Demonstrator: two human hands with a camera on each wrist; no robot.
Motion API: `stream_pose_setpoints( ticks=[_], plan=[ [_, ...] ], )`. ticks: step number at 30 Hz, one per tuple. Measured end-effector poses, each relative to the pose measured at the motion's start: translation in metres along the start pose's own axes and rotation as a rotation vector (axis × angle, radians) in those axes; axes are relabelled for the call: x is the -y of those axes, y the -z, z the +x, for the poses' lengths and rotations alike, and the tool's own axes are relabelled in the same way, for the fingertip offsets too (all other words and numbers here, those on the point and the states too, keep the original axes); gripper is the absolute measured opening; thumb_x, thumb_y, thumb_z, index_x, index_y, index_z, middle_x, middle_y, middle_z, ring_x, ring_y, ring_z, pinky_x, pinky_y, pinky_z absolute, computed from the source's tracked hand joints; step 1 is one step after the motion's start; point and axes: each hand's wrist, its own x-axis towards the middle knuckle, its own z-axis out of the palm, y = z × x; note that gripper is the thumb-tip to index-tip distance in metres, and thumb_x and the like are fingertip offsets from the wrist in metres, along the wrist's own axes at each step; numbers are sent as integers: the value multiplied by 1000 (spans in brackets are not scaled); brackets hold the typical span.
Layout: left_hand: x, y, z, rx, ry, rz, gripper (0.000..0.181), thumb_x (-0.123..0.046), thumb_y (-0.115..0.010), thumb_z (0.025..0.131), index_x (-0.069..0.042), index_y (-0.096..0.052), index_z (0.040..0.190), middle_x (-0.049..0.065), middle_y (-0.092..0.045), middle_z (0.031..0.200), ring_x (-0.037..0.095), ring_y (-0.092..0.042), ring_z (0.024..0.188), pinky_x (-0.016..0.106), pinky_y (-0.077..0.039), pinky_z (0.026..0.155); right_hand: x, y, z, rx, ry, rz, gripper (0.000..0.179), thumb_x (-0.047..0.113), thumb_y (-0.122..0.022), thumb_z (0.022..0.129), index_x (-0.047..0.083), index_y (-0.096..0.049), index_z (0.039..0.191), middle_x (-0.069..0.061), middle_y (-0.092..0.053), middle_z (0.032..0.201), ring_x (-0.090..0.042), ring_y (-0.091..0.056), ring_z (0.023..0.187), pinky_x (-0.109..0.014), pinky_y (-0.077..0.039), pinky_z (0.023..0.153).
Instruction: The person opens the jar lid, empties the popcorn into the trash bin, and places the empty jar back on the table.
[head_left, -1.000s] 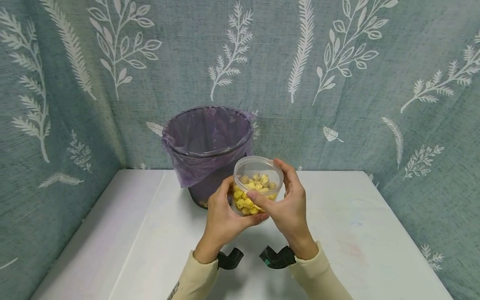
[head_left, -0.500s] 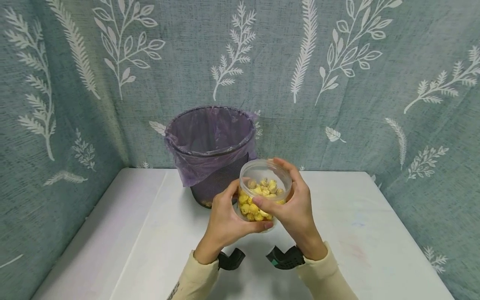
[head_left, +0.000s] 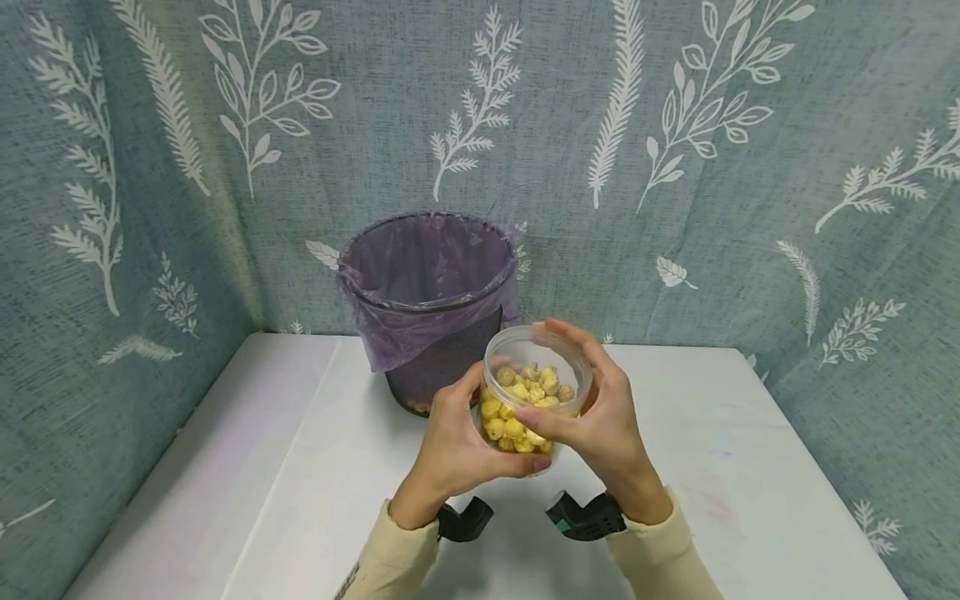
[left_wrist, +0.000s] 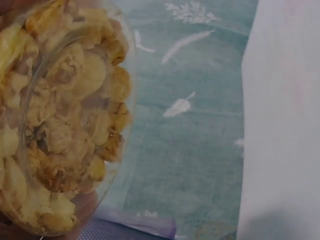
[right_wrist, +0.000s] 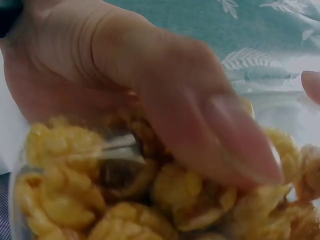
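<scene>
Most fingers of the left hand [head_left: 457,437] are lost to me behind the clear jar [head_left: 517,337], and those of the right hand [head_left: 603,417] pass mostly out of sight round its far side. The right hand's thumb covers some popcorn [head_left: 513,429], blurred up close in the right wrist view; the left wrist view crops the jar at its left edge. Jar and left hand hide part of the bin [head_left: 435,367], whose floor I can't see. A dark mark [head_left: 347,581] on the left sleeve [head_left: 393,558] runs off below, unreadable.

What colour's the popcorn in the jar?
Mostly yellow, with a few tan-brown pieces on top. The popcorn shows best in the head view.
</scene>
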Motion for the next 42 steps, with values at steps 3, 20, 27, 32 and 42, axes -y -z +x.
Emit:
stream_pose_setpoints(
  ticks=[3, 20, 27, 32, 42],
  plan=[
    [-2, 1, 0, 36, 3, -32, 95, -23, -104, 61, -14, -56, 142, -1, -72, 123, 19, -71, 108, 37, -60, 89, 1, 3, -1, 36, -1, 25, 86, -2, -89, 76, 0, -47, 152, -19, -52, 149, -40, -53, 130, -40, -57, 99],
    [-9, 5, 1, 109, 46, -103, 97, -20, -103, 61, -16, -54, 145, -1, -67, 132, 22, -66, 118, 43, -55, 100, 4, 12, -1, 154, -14, 96, 91, 19, -91, 83, 2, -41, 158, -18, -47, 157, -39, -49, 137, -40, -52, 107],
    [-11, -2, 2, -82, 57, 57, 101, -23, -105, 58, -8, -52, 143, 1, -63, 135, 19, -62, 122, 41, -54, 102, 4, -8, -6, -76, 74, -200, 99, 27, -94, 81, 4, -39, 159, -10, -50, 156, -28, -45, 145, -49, -29, 122],
    [-12, -8, 0, -86, 50, 165, 103, -29, -105, 57, -8, -54, 143, 1, -65, 129, 17, -64, 116, 39, -56, 98, 5, -20, -8, -213, 46, -327, 99, 6, -95, 73, 3, -43, 156, -8, -57, 149, -26, -56, 133, -39, -48, 110],
    [-10, -6, -1, 8, 40, 88, 102, -29, -104, 57, -7, -53, 143, 0, -70, 125, 16, -70, 110, 36, -60, 92, 1, -14, -7, -144, 94, -236, 92, -3, -93, 68, 2, -51, 150, -12, -63, 140, -38, -60, 126, -33, -56, 98]
  ],
)
